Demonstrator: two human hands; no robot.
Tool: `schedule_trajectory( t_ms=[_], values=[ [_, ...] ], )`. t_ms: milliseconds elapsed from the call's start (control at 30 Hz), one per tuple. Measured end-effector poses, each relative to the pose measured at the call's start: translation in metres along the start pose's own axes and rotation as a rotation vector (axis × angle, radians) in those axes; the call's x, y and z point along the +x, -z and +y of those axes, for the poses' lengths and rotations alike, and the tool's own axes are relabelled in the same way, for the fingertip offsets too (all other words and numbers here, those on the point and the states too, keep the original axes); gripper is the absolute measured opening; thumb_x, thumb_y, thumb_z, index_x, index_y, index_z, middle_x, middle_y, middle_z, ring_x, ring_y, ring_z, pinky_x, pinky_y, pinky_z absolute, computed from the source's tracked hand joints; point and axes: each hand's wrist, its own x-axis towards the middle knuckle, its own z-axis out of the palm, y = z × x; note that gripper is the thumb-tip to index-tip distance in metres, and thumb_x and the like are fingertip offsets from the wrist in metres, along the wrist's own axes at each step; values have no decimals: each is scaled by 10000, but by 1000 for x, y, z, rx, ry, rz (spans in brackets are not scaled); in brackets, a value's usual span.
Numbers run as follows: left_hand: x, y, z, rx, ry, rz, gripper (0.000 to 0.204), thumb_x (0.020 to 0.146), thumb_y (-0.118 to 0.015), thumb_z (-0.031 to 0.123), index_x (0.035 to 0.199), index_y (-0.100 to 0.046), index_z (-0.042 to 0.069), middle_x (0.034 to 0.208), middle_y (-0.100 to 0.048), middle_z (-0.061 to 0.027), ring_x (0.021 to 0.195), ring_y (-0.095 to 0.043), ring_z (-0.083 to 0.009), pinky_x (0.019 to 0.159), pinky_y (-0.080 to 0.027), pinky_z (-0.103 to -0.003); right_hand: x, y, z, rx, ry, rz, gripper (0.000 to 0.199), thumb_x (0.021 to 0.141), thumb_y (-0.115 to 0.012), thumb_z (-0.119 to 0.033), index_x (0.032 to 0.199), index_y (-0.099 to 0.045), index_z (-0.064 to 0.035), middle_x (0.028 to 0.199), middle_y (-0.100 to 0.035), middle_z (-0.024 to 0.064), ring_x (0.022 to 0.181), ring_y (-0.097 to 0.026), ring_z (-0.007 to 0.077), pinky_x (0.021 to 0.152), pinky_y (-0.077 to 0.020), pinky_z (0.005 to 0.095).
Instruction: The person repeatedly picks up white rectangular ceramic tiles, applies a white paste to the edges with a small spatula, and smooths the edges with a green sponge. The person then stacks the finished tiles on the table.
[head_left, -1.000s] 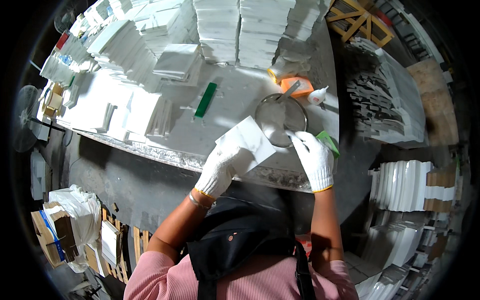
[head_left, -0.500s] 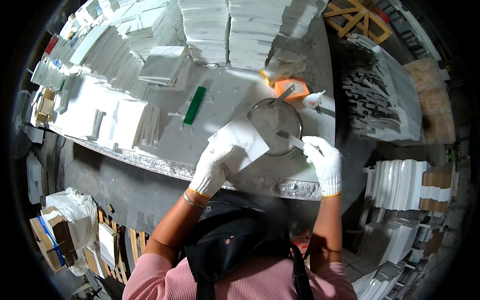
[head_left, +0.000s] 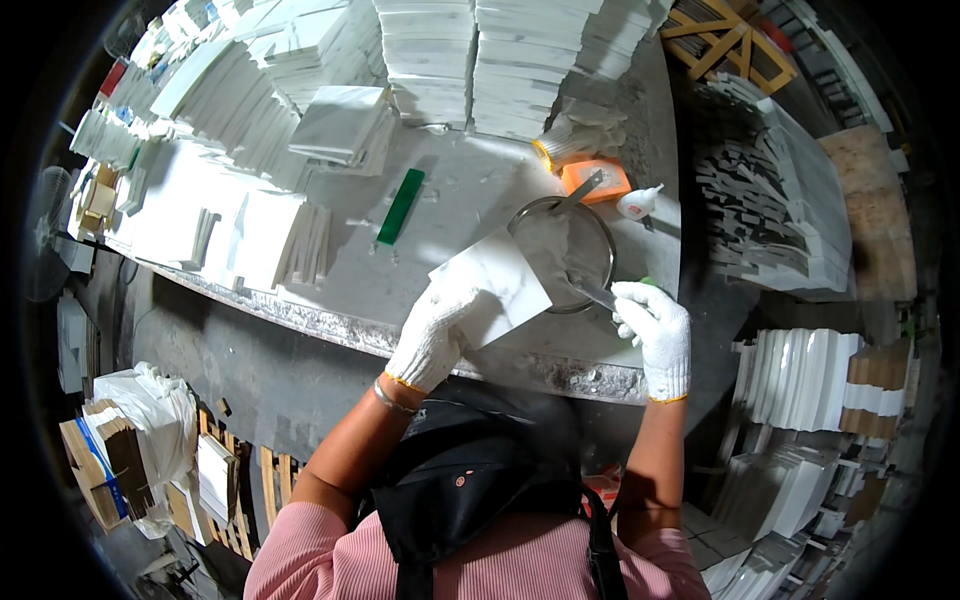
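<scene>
A white grey-veined marble tile (head_left: pixel 505 285) is held by its near left edge in my gloved left hand (head_left: pixel 430 335), flat side up above the table's front part. My gloved right hand (head_left: pixel 655 340) is closed round a narrow flat metal scraper (head_left: pixel 594 293), its tip over the near right side of a round metal-rimmed pan (head_left: pixel 613 248). Pale material lies inside the pan, and the tile's right corner overlaps its left rim. A second flat metal blade (head_left: pixel 580 189) leans over the far rim.
Behind the pan are an orange box (head_left: pixel 606 186), a white squeeze bottle (head_left: pixel 638 204) and a spare glove (head_left: pixel 570 143). A green strip (head_left: pixel 401 207) lies left on the table (head_left: pixel 345 290). Tall tile stacks (head_left: pixel 425 75) line the back; more tiles (head_left: pixel 270 235) stand at left.
The scraper has turned in my right hand, its blade now slanting more edge-on over the pan. My left hand still holds the tile. The whole view has shifted slightly.
</scene>
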Motion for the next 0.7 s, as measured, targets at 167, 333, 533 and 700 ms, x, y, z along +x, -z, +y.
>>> schedule_trajectory(
  t_ms=[167,333,533,700],
  values=[
    [1,-3,-1,-40,-21,-10,429,936,-621,80,1341,-492,15,1249,-590,-82,1177,-589,-230,1087,-453,-416,-13,4,-10,78,-41,0,232,869,-699,-119,1081,-744,-36,828,-712,37,649,-610,59,550,-408,196],
    [2,-9,-1,-70,-3,-25,410,922,-639,104,1307,-531,15,1209,-621,-83,1135,-615,-216,1029,-482,-381,-18,3,-11,86,-32,-22,219,873,-690,-97,1077,-746,-41,820,-711,32,648,-611,56,553,-417,194],
    [3,-14,1,-105,11,-21,352,935,-624,87,1271,-554,13,1188,-635,-94,1137,-623,-242,1069,-473,-422,-20,1,-12,66,5,-43,205,881,-680,-62,1074,-741,-29,810,-704,34,651,-611,56,556,-436,187],
    [4,-12,-1,-100,13,-25,331,937,-627,98,1251,-570,13,1171,-647,-92,1123,-633,-237,1029,-495,-394,-20,-3,-12,64,46,-32,205,875,-681,-26,1072,-732,-8,849,-705,52,671,-624,76,594,-479,211]
  ],
)
